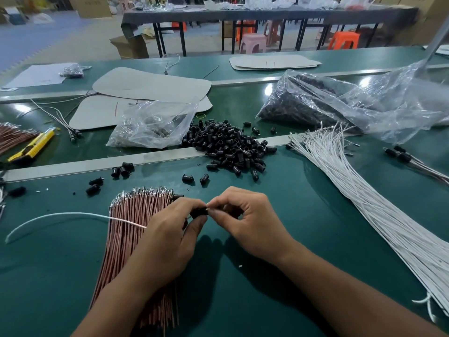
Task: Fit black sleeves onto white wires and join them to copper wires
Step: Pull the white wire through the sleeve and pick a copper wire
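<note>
My left hand [170, 229] pinches a black sleeve [198, 212] with a white wire [60, 216] running out leftward across the green table [303, 215]. My right hand [245, 215] meets it from the right, its fingertips pinching the wire's metal tip at the sleeve's mouth. Under my left forearm lies a bundle of copper wires [136, 215] with silver terminals at the far end. A pile of loose black sleeves [228, 147] sits beyond my hands. A sheaf of white wires [359, 190] fans out on the right.
Two clear plastic bags [155, 125] [328, 103] lie behind the pile. A yellow utility knife [34, 147] and more copper wires [12, 137] rest at the left. Grey card sheets [150, 86] lie further back. Finished sleeved wires [413, 161] sit at the right edge.
</note>
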### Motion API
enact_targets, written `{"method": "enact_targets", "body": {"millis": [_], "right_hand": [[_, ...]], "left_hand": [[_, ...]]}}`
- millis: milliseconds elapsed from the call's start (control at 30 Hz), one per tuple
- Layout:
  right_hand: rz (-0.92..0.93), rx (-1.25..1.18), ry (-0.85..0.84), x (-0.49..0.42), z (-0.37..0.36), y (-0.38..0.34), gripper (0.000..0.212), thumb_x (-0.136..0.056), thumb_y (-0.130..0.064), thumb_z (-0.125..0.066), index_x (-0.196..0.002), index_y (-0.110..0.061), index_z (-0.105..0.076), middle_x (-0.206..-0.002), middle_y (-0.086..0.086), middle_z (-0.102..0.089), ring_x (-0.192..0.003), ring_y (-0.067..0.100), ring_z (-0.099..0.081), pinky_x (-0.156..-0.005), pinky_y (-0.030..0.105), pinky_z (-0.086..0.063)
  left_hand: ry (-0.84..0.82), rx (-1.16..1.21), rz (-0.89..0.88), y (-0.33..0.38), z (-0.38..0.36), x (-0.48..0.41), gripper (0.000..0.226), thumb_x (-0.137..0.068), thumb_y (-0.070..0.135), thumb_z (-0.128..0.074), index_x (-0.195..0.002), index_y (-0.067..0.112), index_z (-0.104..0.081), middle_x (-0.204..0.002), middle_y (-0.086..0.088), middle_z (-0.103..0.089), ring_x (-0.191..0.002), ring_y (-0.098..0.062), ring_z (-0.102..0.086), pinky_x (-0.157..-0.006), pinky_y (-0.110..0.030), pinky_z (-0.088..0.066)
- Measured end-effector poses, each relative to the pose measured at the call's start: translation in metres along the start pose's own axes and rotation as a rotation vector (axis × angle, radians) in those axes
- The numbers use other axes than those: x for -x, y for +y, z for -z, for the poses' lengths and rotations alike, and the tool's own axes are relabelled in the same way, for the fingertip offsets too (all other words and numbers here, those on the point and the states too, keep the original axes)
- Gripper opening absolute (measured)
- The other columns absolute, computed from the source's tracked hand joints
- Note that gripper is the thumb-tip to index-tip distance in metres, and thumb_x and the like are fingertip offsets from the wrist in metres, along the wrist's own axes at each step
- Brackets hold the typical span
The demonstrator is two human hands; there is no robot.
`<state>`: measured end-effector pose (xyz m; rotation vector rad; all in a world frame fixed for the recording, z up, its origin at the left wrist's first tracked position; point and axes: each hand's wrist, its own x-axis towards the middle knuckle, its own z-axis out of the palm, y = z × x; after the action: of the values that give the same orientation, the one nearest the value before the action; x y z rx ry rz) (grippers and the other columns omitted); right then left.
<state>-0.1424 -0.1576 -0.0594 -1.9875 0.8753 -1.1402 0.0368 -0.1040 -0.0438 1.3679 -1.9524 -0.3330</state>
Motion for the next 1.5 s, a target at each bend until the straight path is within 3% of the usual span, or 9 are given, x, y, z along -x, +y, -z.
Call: {"method": "enact_targets", "body": {"millis": [133, 267, 400, 533, 733, 900, 1067, 1300, 1500], "right_hand": [[-0.179, -0.134, -0.043, 0.000, 0.009, 0.005, 0.018, -0.090, -0.018, -0.074, -0.106, -0.026, -0.073, -0.085, -0.010, -0.071, -0.070, 0.018, -0.064, -0.068, 0.021, -0.052], [-0.181, -0.136, -0.048, 0.000, 0.008, 0.004, 0.009, -0.090, -0.026, -0.073, -0.099, -0.025, -0.073, -0.075, -0.012, -0.066, -0.065, 0.006, -0.057, -0.064, 0.020, -0.048], [-0.187, -0.143, -0.025, 0.001, 0.006, 0.002, 0.008, -0.091, -0.030, -0.072, -0.096, -0.023, -0.072, -0.071, -0.006, -0.065, -0.063, 0.016, -0.057, -0.062, 0.034, -0.053], [-0.207, -0.167, -0.044, 0.000, 0.007, 0.000, 0.003, -0.093, -0.024, -0.071, -0.092, -0.021, -0.072, -0.071, -0.005, -0.065, -0.064, 0.015, -0.057, -0.065, 0.042, -0.054], [-0.208, -0.220, -0.098, 0.000, 0.007, -0.005, 0.006, -0.095, -0.015, -0.067, -0.091, -0.020, -0.068, -0.071, -0.010, -0.063, -0.065, 0.009, -0.056, -0.063, 0.028, -0.051], [-0.219, -0.237, -0.104, 0.001, 0.005, -0.008, 0.007, -0.097, -0.013, -0.064, -0.092, -0.018, -0.066, -0.072, -0.009, -0.061, -0.065, 0.011, -0.056, -0.065, 0.032, -0.051], [-0.232, -0.274, -0.094, 0.000, 0.001, -0.009, 0.012, -0.097, -0.010, -0.063, -0.091, -0.019, -0.064, -0.068, -0.016, -0.061, -0.062, 0.004, -0.056, -0.062, 0.017, -0.046], [-0.192, -0.282, -0.117, 0.000, 0.004, -0.009, 0.009, -0.097, -0.013, -0.063, -0.095, -0.021, -0.065, -0.071, -0.013, -0.063, -0.064, 0.003, -0.058, -0.064, 0.014, -0.046], [-0.163, -0.283, -0.130, 0.000, 0.003, -0.006, 0.009, -0.096, -0.021, -0.063, -0.094, -0.029, -0.064, -0.072, -0.011, -0.062, -0.067, 0.003, -0.058, -0.065, 0.014, -0.045]], "left_hand": [[0.080, 0.033, 0.012, -0.003, 0.002, 0.000, 0.012, -0.094, 0.022, -0.063, -0.103, 0.017, -0.067, -0.092, 0.018, -0.064, -0.086, 0.002, -0.061, -0.074, -0.018, -0.050], [0.062, 0.040, 0.004, -0.004, 0.003, 0.000, 0.016, -0.094, 0.027, -0.061, -0.105, 0.019, -0.067, -0.094, 0.021, -0.064, -0.086, 0.001, -0.062, -0.073, -0.018, -0.049], [0.042, 0.029, -0.019, -0.004, 0.004, 0.001, 0.016, -0.092, 0.022, -0.063, -0.107, 0.021, -0.067, -0.093, 0.021, -0.063, -0.082, 0.003, -0.059, -0.070, -0.010, -0.044], [0.025, 0.028, -0.037, -0.002, 0.003, 0.001, 0.019, -0.090, 0.023, -0.062, -0.108, 0.020, -0.068, -0.093, 0.020, -0.063, -0.083, 0.004, -0.059, -0.071, -0.008, -0.042], [0.011, 0.031, -0.041, -0.002, 0.003, 0.001, 0.021, -0.093, 0.027, -0.060, -0.110, 0.019, -0.068, -0.094, 0.020, -0.064, -0.085, 0.005, -0.060, -0.072, -0.011, -0.046], [0.045, 0.014, -0.029, -0.002, 0.007, -0.001, 0.013, -0.092, 0.026, -0.064, -0.102, 0.020, -0.070, -0.089, 0.019, -0.065, -0.082, 0.001, -0.062, -0.070, -0.014, -0.047], [0.050, 0.002, -0.013, -0.003, 0.013, -0.001, 0.012, -0.089, 0.016, -0.069, -0.101, 0.017, -0.071, -0.089, 0.015, -0.066, -0.083, -0.002, -0.061, -0.071, -0.014, -0.047], [0.047, 0.062, -0.020, -0.001, 0.013, -0.001, 0.016, -0.095, 0.023, -0.062, -0.108, 0.019, -0.070, -0.089, 0.020, -0.063, -0.078, 0.006, -0.058, -0.069, -0.006, -0.041], [0.048, 0.104, -0.029, 0.002, 0.011, -0.001, 0.013, -0.093, 0.023, -0.060, -0.100, 0.019, -0.071, -0.081, 0.019, -0.058, -0.069, -0.001, -0.055, -0.062, -0.007, -0.038]]}}
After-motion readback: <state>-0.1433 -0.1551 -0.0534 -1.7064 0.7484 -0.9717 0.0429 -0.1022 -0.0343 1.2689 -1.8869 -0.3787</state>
